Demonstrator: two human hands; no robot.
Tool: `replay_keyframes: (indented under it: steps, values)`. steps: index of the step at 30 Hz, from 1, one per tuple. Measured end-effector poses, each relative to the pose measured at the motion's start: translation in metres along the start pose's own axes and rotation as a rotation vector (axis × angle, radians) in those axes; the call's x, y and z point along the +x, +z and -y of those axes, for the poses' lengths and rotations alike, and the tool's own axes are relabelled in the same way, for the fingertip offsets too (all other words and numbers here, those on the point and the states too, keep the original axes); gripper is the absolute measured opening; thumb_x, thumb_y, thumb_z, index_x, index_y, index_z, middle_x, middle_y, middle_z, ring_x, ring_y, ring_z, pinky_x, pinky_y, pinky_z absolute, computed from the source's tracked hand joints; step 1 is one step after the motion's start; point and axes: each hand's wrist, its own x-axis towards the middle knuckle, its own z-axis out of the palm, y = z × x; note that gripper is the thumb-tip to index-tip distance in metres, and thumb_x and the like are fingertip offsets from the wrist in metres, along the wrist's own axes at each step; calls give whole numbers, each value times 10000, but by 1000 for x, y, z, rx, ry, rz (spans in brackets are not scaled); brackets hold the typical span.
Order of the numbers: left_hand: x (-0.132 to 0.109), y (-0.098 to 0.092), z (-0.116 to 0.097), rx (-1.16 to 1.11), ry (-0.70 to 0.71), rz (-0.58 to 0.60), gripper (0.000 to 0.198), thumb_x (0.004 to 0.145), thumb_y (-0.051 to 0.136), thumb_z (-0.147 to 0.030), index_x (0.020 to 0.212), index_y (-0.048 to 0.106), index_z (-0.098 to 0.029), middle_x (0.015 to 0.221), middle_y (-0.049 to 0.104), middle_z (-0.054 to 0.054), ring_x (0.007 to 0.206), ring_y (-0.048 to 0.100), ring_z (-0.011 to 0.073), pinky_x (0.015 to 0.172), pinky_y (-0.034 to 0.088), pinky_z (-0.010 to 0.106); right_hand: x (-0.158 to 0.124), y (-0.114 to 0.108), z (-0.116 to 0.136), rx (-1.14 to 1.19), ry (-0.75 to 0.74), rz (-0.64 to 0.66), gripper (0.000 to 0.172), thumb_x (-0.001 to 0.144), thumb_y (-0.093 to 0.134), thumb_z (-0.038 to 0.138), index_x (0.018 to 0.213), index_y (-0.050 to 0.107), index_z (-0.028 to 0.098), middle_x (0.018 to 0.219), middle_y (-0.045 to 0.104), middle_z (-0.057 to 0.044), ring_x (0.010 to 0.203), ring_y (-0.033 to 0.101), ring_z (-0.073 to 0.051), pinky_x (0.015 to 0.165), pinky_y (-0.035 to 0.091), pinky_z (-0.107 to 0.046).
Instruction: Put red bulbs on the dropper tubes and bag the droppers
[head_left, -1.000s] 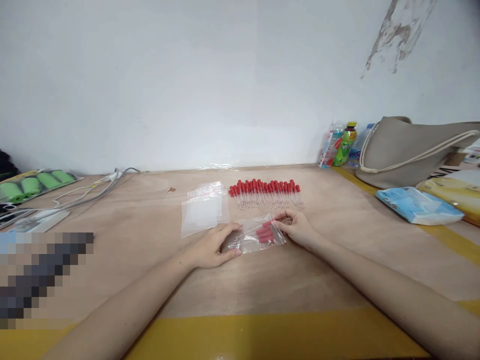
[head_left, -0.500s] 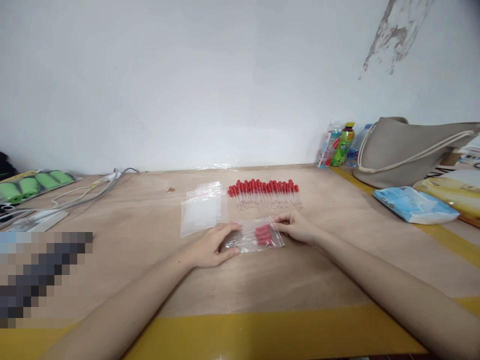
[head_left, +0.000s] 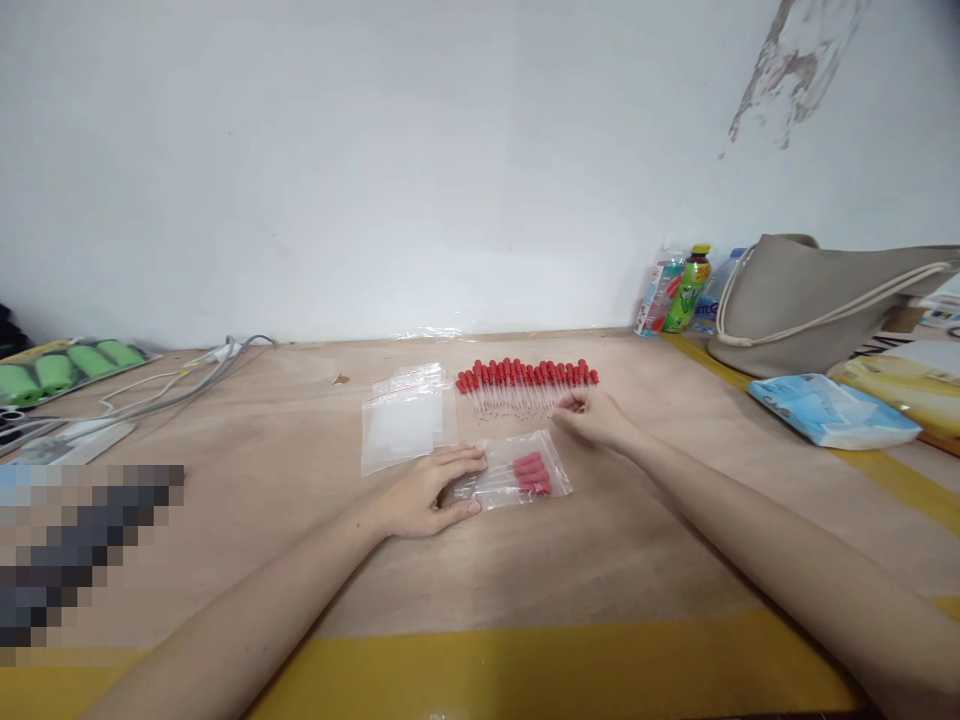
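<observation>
A clear plastic bag (head_left: 495,485) with several red-handled tools (head_left: 531,473) inside lies flat on the table. My left hand (head_left: 431,492) rests at the bag's left end, fingers and thumb apart on its edges. Above the bag's right end is my right hand (head_left: 592,415), its fingers curled together near the thin tips of a row of red-headed tools (head_left: 525,374); whether anything is between them is too small to tell. A stack of flat clear bags (head_left: 401,420) lies behind my left hand.
Cables (head_left: 180,385) and a pack of green rolls (head_left: 71,368) are at the left. Bottles (head_left: 686,290), a grey bag (head_left: 802,300), a blue tissue pack (head_left: 832,410) and a yellow pack (head_left: 911,385) stand or lie at the right. A wall rises behind.
My right hand has let go of the clear bag's right end and moved back toward the row. The bag has shifted slightly, and its red handles lie a little further right. My left hand stays put.
</observation>
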Motion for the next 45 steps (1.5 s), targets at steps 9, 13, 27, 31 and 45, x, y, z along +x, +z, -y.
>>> replay_keyframes:
  steps: [9, 13, 27, 31, 45]
  values:
    - [-1, 1, 2, -5, 6, -4, 512, 812, 524, -399, 1279, 422, -214, 1346, 402, 89, 1246, 360, 234, 1032, 310, 418, 68, 22, 7, -303, 149, -194, 139, 657, 562, 238, 652, 643, 125, 723, 649, -129, 766, 602, -242, 665, 432, -298]
    - [-1, 1, 3, 1, 7, 1, 519, 813, 521, -406, 1282, 416, -211, 1342, 407, 93, 1244, 363, 232, 1030, 313, 415, 77, 26, 11, -294, 217, -190, 150, 616, 574, 192, 718, 651, 113, 766, 648, -146, 761, 608, -246, 615, 429, -282]
    - [0, 0, 0, 5, -13, 6, 505, 816, 520, -393, 1279, 420, -217, 1347, 398, 94, 1247, 358, 233, 1028, 314, 433, 6, 1, 4, 376, 23, -131, 517, 745, 492, 340, 1188, 302, 152, 673, 531, 26, 445, 508, -93, 404, 413, -209]
    - [0, -1, -1, -8, -24, 6, 500, 813, 525, -394, 1271, 429, -216, 1341, 408, 93, 1246, 360, 234, 1030, 311, 424, -23, 10, -3, 666, -27, -75, 806, 677, 583, 288, 1273, 43, 248, 771, 510, 38, 444, 540, -99, 400, 469, -240]
    - [-1, -2, -6, 11, -61, 3, 589, 824, 499, -405, 1340, 282, -221, 1331, 402, 103, 1198, 400, 246, 992, 346, 425, -42, 20, 0, 883, 182, 65, 216, 689, 619, 286, 828, 490, 184, 732, 574, -4, 570, 549, -82, 608, 498, -252]
